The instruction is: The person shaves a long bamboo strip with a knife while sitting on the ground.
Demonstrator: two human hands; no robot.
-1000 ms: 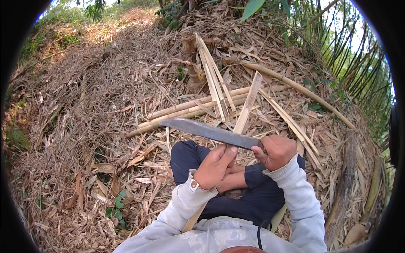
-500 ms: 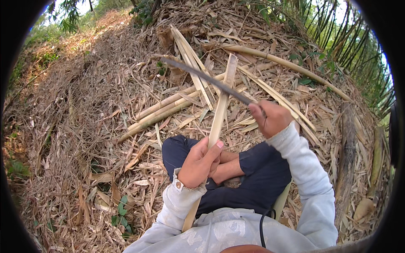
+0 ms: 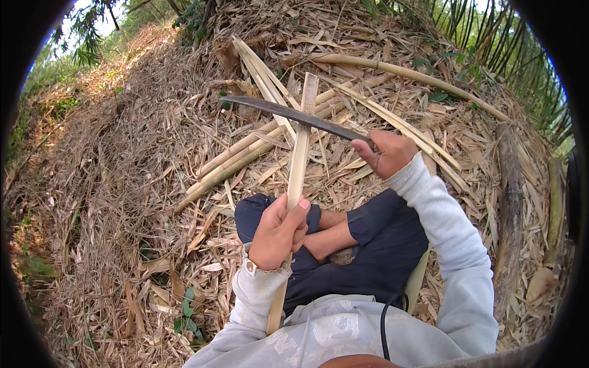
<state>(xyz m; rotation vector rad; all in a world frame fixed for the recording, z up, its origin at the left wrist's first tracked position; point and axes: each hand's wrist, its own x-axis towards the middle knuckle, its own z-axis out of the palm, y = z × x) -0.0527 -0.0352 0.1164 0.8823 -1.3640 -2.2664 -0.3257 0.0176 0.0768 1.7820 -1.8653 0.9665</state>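
My left hand (image 3: pixel 279 233) is closed around a pale split bamboo strip (image 3: pixel 299 161), which runs from beside my waist up and away from me. In my right hand (image 3: pixel 388 153) is the handle of a machete, mostly hidden by my fingers. The machete's long dark blade (image 3: pixel 264 105) points left and lies across the upper part of the strip, seeming to touch it. Beyond the strip's far end lie several pale split bamboo pieces (image 3: pixel 261 73).
I sit cross-legged on ground covered with dry bamboo leaves (image 3: pixel 123 184). Bamboo poles (image 3: pixel 230 161) lie ahead of me, and a long curved pole (image 3: pixel 417 75) stretches to the right. Split strips (image 3: pixel 405 126) rest near my right hand. A dark log (image 3: pixel 509 202) lies at far right.
The bamboo strip has swung a little to the left with my left hand. The blade has turned flatter across it, and my right hand has moved slightly left and up.
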